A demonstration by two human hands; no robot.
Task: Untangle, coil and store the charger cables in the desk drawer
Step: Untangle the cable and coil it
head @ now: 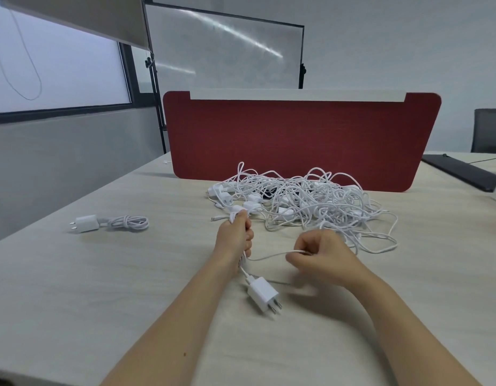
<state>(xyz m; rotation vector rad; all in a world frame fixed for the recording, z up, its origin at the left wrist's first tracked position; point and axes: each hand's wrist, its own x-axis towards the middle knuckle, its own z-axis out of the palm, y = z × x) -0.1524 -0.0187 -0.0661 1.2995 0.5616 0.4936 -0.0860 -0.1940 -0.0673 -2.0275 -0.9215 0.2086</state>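
Right now your desk (74, 274) carries everything, with the red divider (297, 140) standing upright along its far edge. Just in front of that divider lies the big tangled heap (310, 201) of white charger cables, still knotted together with several adapters buried in it. Well apart, at the left of the desk, one finished coil (128, 222) sits with its own plug attached, so I judge one charger is done and most of the job remains. No drawer shows in this view.

Your left grip (237, 238) is clenched round a bundle of cable loops, which poke out above and below the fist. Your right grip (322, 253) is pinching the loose strand (269, 257) that runs across to the left fist. Below the left wrist the white adapter (263, 293) of this cable lies on the desk, prongs pointing toward you. A small connector tip (213, 218) sticks out just left of the bundle, though I cannot tell which cable it belongs to.

You look to be mid-coil on the second charger. The next move probably calls for feeding the strand round the bundle in even loops while the left fist holds firm. Check whether the strand's far end trails back into the heap, since it is hidden behind your right grip.
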